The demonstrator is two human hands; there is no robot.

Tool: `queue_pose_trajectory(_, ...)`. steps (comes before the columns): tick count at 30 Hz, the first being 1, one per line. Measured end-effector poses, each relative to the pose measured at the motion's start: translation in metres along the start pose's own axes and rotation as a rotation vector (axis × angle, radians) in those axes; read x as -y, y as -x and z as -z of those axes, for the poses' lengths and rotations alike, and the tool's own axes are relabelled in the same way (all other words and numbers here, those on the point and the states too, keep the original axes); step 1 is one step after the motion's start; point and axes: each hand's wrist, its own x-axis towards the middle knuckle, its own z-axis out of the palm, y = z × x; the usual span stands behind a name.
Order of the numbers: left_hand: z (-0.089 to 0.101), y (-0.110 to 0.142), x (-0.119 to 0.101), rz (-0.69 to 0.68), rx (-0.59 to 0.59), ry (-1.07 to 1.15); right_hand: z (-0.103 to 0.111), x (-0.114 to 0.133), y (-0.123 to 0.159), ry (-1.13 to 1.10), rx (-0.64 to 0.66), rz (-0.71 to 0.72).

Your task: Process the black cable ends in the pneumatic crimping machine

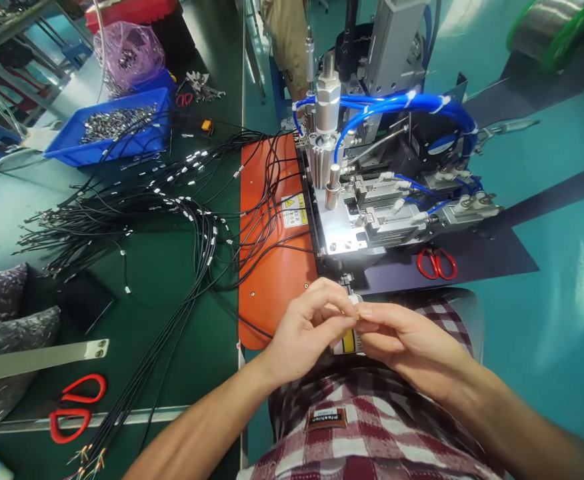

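Observation:
My left hand [308, 328] and my right hand [403, 340] meet fingertip to fingertip in front of my chest, just below the pneumatic press machine [352, 193]. Both pinch a tiny piece between them, too small to name, with a hint of brass at the fingertips. A thin black cable runs across the orange mat [267, 260] towards my left hand. Behind my fingers sits a small white part with a yellow label [348, 341].
Black cables with metal ferrules [137, 213] spread over the green table. A blue bin of metal parts [115, 127] stands far left. Red scissors [75, 407] lie near left, another red pair [437, 263] right of the machine. A person stands behind the machine.

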Motion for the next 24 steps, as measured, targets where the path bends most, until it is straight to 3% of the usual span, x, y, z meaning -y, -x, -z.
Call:
queue_pose_trajectory(6, -0.006, 0.001, -0.005, 0.152, -0.042, 0.028, -0.003, -0.002, 0.001, 0.309, -0.195, 0.272)
queue_pose_trajectory(12, -0.016, 0.000, -0.004, 0.227, -0.247, -0.124, -0.002, -0.003, 0.001, 0.471, -0.228, 0.359)
queue_pose_trajectory(17, -0.013, -0.006, -0.004, 0.268, -0.276, -0.088, 0.005, -0.006, 0.000, 0.654, -0.286, 0.452)
queue_pose_trajectory(20, -0.012, -0.008, -0.005, 0.293, -0.260, -0.026, 0.007, -0.005, -0.001, 0.668, -0.272, 0.458)
queue_pose_trajectory(24, -0.010, -0.009, -0.005, 0.327, -0.256, 0.033, 0.009, -0.001, -0.004, 0.529, -0.212, 0.324)
